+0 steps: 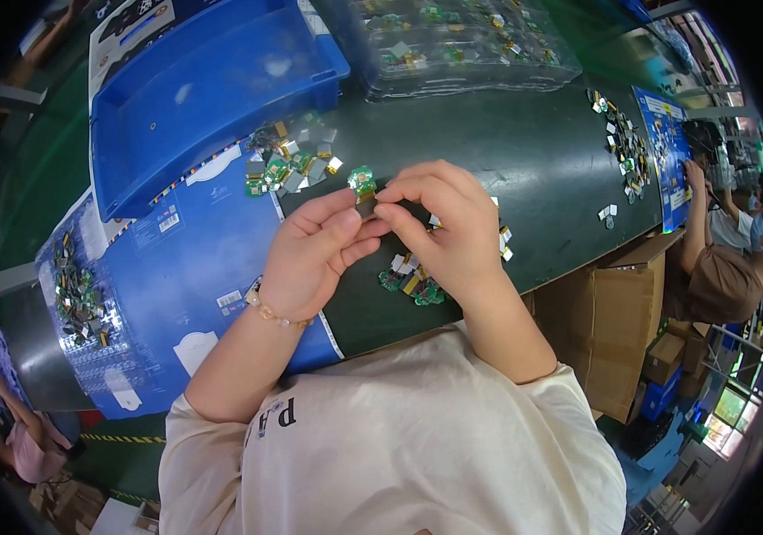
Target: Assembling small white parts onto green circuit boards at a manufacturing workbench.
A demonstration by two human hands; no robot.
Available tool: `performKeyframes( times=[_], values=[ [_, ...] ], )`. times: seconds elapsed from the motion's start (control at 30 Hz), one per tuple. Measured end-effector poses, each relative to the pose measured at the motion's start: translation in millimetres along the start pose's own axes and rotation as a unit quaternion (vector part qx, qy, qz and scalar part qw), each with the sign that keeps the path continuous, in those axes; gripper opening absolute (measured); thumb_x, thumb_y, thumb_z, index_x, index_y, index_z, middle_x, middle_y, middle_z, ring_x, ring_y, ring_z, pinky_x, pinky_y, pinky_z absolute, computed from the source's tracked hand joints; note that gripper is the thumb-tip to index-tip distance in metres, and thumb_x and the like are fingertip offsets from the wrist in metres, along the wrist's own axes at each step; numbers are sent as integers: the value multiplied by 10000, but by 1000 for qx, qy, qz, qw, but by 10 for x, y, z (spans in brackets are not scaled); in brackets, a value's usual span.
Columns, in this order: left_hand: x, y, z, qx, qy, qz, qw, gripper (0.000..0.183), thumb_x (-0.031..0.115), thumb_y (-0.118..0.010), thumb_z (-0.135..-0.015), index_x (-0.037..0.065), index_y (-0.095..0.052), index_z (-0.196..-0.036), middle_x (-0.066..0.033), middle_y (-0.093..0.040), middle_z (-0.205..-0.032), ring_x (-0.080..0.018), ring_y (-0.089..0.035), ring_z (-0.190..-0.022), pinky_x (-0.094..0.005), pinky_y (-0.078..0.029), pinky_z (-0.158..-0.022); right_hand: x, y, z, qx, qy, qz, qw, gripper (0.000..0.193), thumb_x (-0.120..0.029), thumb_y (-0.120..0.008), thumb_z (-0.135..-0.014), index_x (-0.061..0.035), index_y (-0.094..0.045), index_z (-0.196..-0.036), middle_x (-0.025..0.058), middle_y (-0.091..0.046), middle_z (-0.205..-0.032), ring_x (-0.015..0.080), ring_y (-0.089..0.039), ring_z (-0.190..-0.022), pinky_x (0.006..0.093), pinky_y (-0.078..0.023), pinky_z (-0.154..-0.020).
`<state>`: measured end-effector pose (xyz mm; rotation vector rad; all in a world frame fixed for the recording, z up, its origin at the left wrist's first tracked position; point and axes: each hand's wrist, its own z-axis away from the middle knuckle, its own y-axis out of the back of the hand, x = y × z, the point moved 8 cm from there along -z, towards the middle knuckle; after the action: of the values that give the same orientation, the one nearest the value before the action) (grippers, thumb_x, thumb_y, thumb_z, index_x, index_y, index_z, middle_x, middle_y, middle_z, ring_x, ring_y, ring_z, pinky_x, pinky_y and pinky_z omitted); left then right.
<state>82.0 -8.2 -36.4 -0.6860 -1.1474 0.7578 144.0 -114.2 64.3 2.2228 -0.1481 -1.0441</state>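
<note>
Both hands meet over the dark green worktable, at mid-bench. Left hand (beaded bracelet at the wrist) grasps a small green circuit board between thumb and fingers — green part uppermost, dark square part low, by the fingertips. Right hand has thumb and forefinger pinched on the piece's right edge, other fingers curled.

Beneath the right hand, partly hidden by it: a loose heap of similar boards. A second heap lies just beyond the left hand, beside a blue plastic tray. Farther off, clear plastic trays hold more. Far right — a co-worker's hand at a blue printed sheet.
</note>
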Motion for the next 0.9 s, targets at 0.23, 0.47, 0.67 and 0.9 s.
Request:
performKeyframes(
  times=[0.23, 0.47, 0.67, 0.9],
  values=[
    [3, -17, 11, 22, 17, -28, 999, 269, 98, -530, -898, -3, -543, -1146, -99, -610, -1079, -189, -613, -978, -266, -523, -790, 18, 9, 36, 19, 3, 32, 999, 145, -81, -736, -643, -82, -637, -749, 49, -614, -829, 210, -592, -742, 305, -452, -641],
    [32, 2, 26, 57, -5, -146, 988, 237, 67, -560, -875, -16, -569, -1098, -115, -623, -1037, -211, -622, -958, -269, -519, -797, 55, 8, 52, 1, 7, -2, 1000, 135, -58, -706, -657, -70, -604, -745, 86, -591, -960, 248, -564, -835, 338, -440, -709],
    [39, 40, 15, 55, -5, -138, 989, 245, 66, -559, -876, -5, -556, -1110, -128, -614, -1058, -217, -617, -970, -283, -519, -812, 14, -62, 55, -9, 6, 40, 999, 131, -39, -671, -682, -64, -577, -770, 110, -550, -1055, 278, -533, -881, 341, -426, -739],
    [48, -72, -18, -11, 16, 55, 998, 236, 89, -474, -922, 28, -538, -1141, -132, -576, -1154, -228, -574, -1059, -310, -510, -847, -123, 26, 116, 40, 32, -10, 999, 135, -54, -679, -677, -80, -599, -783, 106, -545, -1071, 262, -518, -915, 358, -409, -777]
  ],
)
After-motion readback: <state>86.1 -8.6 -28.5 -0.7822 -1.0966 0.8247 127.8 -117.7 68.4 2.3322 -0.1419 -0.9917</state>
